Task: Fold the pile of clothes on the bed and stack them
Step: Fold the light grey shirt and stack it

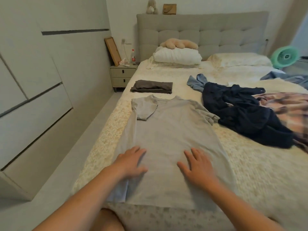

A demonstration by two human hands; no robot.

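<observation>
Currently | grey T-shirt (168, 139) is spread flat on bed (250, 172); left hand (130, 161) and right hand (197, 165) are laid on it, fingers straight | dark folded garment (152, 87) is seen beyond

A grey T-shirt (168, 139) lies spread flat on the bed (250, 164), neck toward the headboard, its left sleeve folded in over the chest, and the left hand (131, 161) and right hand (196, 165) both press flat on its lower part with fingers straight and spread. Beyond its collar sits a folded dark grey garment (152, 87). To the right lies an unfolded heap: a navy garment (241, 112), a light blue piece (196, 82) and a plaid one (290, 107).
</observation>
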